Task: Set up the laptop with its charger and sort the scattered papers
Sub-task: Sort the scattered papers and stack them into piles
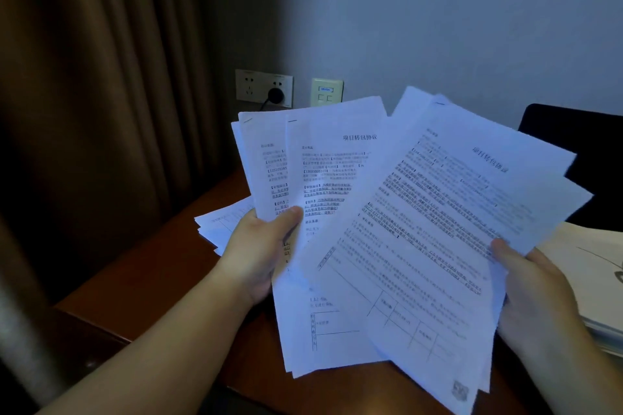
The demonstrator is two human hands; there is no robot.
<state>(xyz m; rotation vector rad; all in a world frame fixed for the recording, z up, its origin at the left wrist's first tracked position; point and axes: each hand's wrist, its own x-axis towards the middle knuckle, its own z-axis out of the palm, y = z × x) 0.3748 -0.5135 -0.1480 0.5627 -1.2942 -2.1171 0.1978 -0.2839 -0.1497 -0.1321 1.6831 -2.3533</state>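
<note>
Both hands hold fanned white printed paper sheets (387, 229) mid-frame above the reddish-brown wooden desk (151, 273); left hand (259, 253) pinches one batch, right hand (536, 293) the other; light, limp, likely slippery, best gripped by the edges.

Fanned papers (387, 229) block the desk (161, 266) centre. Bare strip at left, bounded by curtain (101, 94). Booklet stack (596, 280) crowds right.
</note>
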